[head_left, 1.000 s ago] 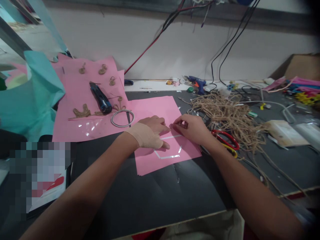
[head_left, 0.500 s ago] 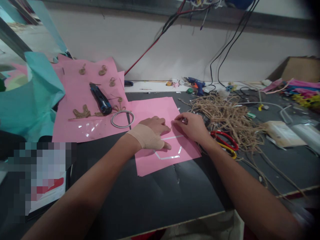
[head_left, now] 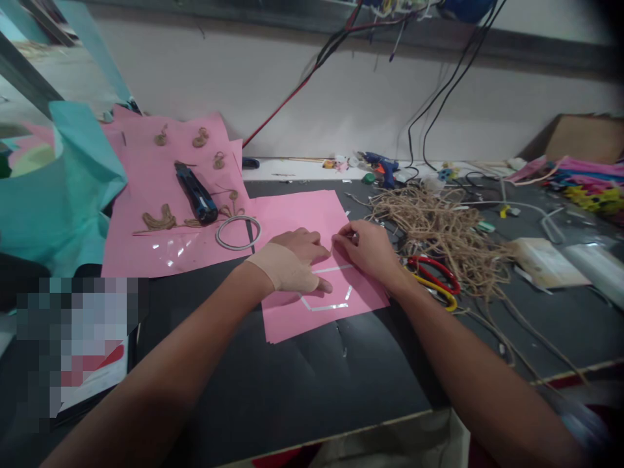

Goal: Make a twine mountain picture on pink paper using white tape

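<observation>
A pink paper sheet (head_left: 292,320), apparently the top of a small stack, lies on the dark work surface. White strips (head_left: 329,307) form an angular outline on it. My left hand (head_left: 297,250), wrapped at the palm and wrist in a tan bandage (head_left: 280,268), rests flat on the paper with thumb and fingers apart. Just right of its fingertips, my right hand (head_left: 365,244) pinches low over the sheet; whatever is between its fingertips is too small to name. Part of the strip outline is hidden under my hands.
A pink sheet (head_left: 141,169) at left carries coiled twine pieces, a utility knife (head_left: 195,195) and a ring (head_left: 218,235). Right of my hands lie red and yellow handles (head_left: 433,273) and a twine heap (head_left: 429,214). A blue glue gun (head_left: 383,166) sits behind.
My right hand has shifted slightly left, its pinched fingertips now closer to my left fingers. The left hand stays almost still on the paper.
</observation>
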{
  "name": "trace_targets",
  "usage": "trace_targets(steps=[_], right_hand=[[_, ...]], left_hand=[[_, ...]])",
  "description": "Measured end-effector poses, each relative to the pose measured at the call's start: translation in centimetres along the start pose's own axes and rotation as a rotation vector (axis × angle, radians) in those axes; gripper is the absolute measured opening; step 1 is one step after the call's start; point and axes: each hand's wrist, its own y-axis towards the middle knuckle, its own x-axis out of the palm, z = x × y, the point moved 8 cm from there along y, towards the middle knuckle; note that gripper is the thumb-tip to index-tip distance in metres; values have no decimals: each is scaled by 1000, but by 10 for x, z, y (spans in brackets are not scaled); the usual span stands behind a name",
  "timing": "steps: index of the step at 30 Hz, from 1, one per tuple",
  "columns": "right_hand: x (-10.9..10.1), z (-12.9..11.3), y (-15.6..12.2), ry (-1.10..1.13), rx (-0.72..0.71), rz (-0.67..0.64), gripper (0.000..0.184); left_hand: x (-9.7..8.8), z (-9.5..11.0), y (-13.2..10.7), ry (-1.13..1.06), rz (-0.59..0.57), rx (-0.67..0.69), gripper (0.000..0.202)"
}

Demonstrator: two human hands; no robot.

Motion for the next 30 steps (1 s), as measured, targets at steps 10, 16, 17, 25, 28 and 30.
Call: trace_targets(steps=[10,16,17,25,28,30], right_hand=[[-19,14,-5,18,39,46,17],[-31,17,-10,16,14,22,17],[-31,16,-10,18,14,8,17],[-26,12,-10,-4,-23,-155,18],[-20,10,-11,-16,-82,-227,17],[-18,8,-11,-13,-109,-246,19]], left_hand=[[7,4,4,79,50,53,68],[7,2,6,60,40,33,67],[7,2,6,54,41,31,67],[4,3,5,46,51,34,69],[2,4,4,39,58,23,65],[1,7,5,30,89,48,64]])
